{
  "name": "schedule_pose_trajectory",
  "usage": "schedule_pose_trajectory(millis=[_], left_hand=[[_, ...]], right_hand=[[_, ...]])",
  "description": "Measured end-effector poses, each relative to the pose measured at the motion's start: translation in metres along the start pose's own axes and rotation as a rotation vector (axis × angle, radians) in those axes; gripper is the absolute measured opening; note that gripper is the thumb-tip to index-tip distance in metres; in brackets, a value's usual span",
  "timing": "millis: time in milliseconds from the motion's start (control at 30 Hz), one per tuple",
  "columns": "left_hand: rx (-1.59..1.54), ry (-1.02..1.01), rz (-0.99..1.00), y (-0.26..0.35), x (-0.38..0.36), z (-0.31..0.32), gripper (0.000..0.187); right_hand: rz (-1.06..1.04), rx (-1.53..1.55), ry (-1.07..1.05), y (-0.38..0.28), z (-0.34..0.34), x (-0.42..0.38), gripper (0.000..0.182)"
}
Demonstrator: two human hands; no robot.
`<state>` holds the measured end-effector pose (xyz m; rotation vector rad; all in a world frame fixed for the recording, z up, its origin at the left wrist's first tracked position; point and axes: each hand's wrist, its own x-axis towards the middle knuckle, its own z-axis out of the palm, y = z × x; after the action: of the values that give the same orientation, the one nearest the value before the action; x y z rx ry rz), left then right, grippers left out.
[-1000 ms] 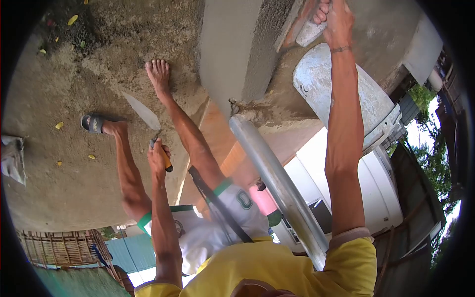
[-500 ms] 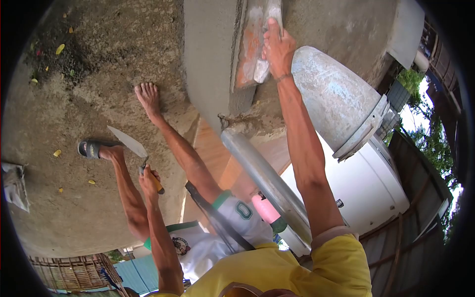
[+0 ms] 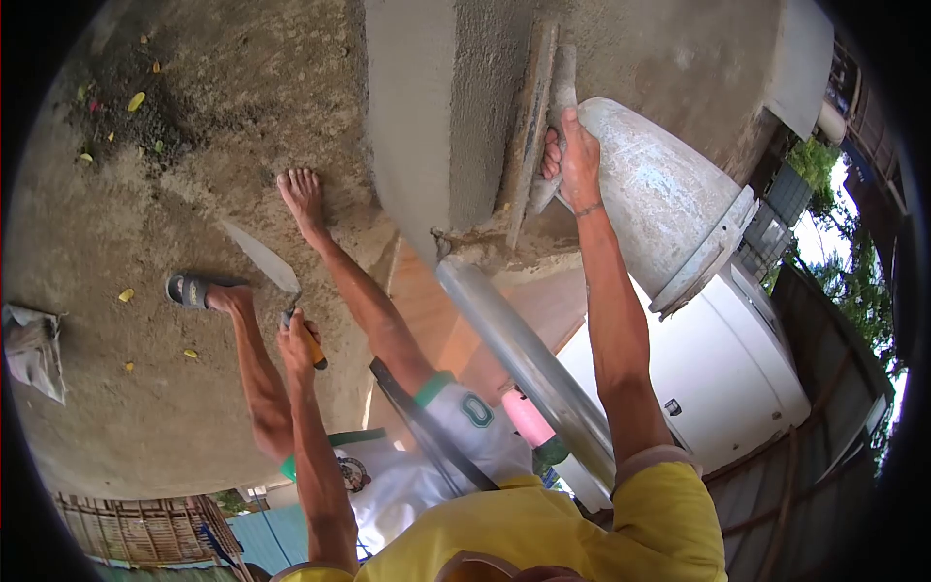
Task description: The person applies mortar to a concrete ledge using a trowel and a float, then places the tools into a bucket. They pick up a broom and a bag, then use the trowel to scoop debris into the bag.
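My right hand (image 3: 579,160) is closed round the handle of a plastering float (image 3: 529,136). The float's long flat plate is seen nearly edge-on, close beside the rough grey side of a cement-coated post (image 3: 412,107). My left hand (image 3: 297,339) grips a pointed trowel (image 3: 262,256) by its dark and yellow-orange handle, the blade pointing up and left over the ground. Right behind my right hand stands a large, stained whitish bucket (image 3: 659,194).
A metal pipe (image 3: 524,359) runs diagonally below the post. Beside it are a white box-like panel (image 3: 698,369) and a pink object (image 3: 528,419). My bare foot (image 3: 303,199) and slippered foot (image 3: 199,290) rest on dirty concrete with scattered leaves. A crumpled sack (image 3: 34,349) lies far left.
My right hand has moved down and slightly right, and the float has turned from showing its orange-stained face to nearly edge-on. My left hand keeps the trowel almost in place.
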<state>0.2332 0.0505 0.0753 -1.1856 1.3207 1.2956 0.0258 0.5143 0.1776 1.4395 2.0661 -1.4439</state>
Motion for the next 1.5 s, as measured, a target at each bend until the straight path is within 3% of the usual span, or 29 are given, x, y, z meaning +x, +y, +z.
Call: schedule_pose_trajectory(millis=[67,233,300,400,433,467,500,567,633,733,833,933,967,1067,1200,1300,1367,1500], left_hand=[[-0.015,0.018,-0.025,-0.012,0.002,-0.003,0.028],[-0.073,0.033,-0.077,-0.039,0.001,-0.004,0.026],[-0.067,0.043,-0.058,-0.043,0.004,0.001,0.027],[-0.04,0.011,-0.067,-0.026,0.004,0.008,0.027],[-0.049,0.012,-0.061,-0.019,0.002,0.012,0.028],[-0.058,0.011,-0.051,-0.011,0.001,0.016,0.028],[-0.07,0.01,-0.041,-0.005,0.0,0.019,0.029],[-0.064,0.002,-0.007,0.005,0.001,0.024,0.03],[-0.059,-0.014,0.0,0.011,0.0,0.024,0.029],[-0.061,-0.028,-0.011,0.012,-0.002,0.018,0.027],[-0.064,0.0,-0.006,0.008,-0.003,0.01,0.027],[-0.075,0.048,-0.029,-0.007,-0.007,0.003,0.027],[-0.072,0.054,-0.032,-0.008,-0.008,0.001,0.027],[-0.078,0.062,-0.022,-0.009,-0.008,-0.002,0.026],[-0.041,0.06,-0.027,0.0,-0.015,-0.001,0.026],[0.007,0.017,-0.008,-0.004,-0.004,-0.005,0.026],[0.02,0.027,-0.04,0.0,-0.007,-0.004,0.026],[0.03,0.039,0.002,0.007,-0.007,0.002,0.027]], right_hand=[[-0.026,0.011,0.008,-0.001,0.028,0.006,0.055],[-0.325,0.011,-0.055,-0.085,0.081,0.087,0.048],[-0.299,0.028,-0.066,-0.136,0.087,0.117,0.043],[-0.325,0.009,-0.135,-0.146,0.089,0.113,0.043],[-0.263,0.003,-0.105,-0.13,0.086,0.098,0.043],[-0.361,0.016,-0.25,-0.078,0.069,0.101,0.047],[-0.224,0.007,-0.068,-0.064,0.073,0.056,0.047],[0.009,-0.085,0.027,-0.005,0.067,0.0,0.048],[0.09,-0.08,0.084,0.047,0.055,-0.045,0.047],[0.071,-0.073,0.124,0.055,0.057,-0.05,0.047],[-0.037,-0.109,0.16,0.008,0.073,0.0,0.049],[-0.31,0.063,-0.074,-0.081,0.088,0.091,0.039],[-0.326,0.031,-0.041,-0.119,0.094,0.111,0.041],[-0.388,0.071,-0.111,-0.171,0.074,0.121,0.036],[-0.396,0.058,-0.137,-0.188,0.059,0.123,0.03],[-0.31,-0.071,-0.168,-0.166,0.069,0.147,0.026],[-0.32,0.009,-0.233,-0.119,0.064,0.14,0.029],[0.001,-0.111,-0.033,-0.013,0.052,0.02,0.039]])
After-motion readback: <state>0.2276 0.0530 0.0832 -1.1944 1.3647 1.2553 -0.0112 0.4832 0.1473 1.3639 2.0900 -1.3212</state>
